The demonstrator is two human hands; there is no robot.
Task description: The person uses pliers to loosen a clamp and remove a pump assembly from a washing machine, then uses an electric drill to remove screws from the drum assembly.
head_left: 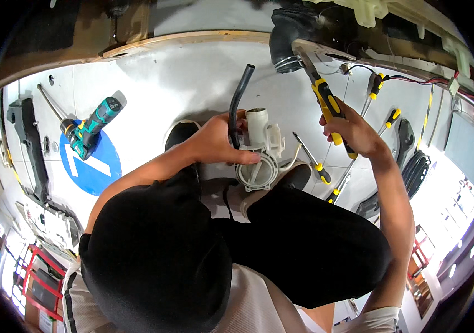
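Note:
My left hand [218, 143] grips a white plastic pump [258, 171] with a round ribbed cap, and its thumb lies across the cap's edge. A pipe stub sticks up from the pump, and a thin black hose [239, 95] rises beside my fingers. My right hand [355, 129] is closed round the yellow-and-black handles of a pair of pliers [321, 91]. The pliers' jaws reach up beside the end of a thick black elbow hose [284, 43], by a metal hose clamp [287, 62]. Whether the jaws touch the clamp I cannot tell.
A teal cordless drill [94, 126] lies on a blue floor sign [101, 169] at the left, near a long black part [30, 147]. Several yellow-and-black screwdrivers [321, 173] are strewn on the right. Beyond them sits a coil of black hose [416, 173]. An appliance frame [192, 38] spans the far side.

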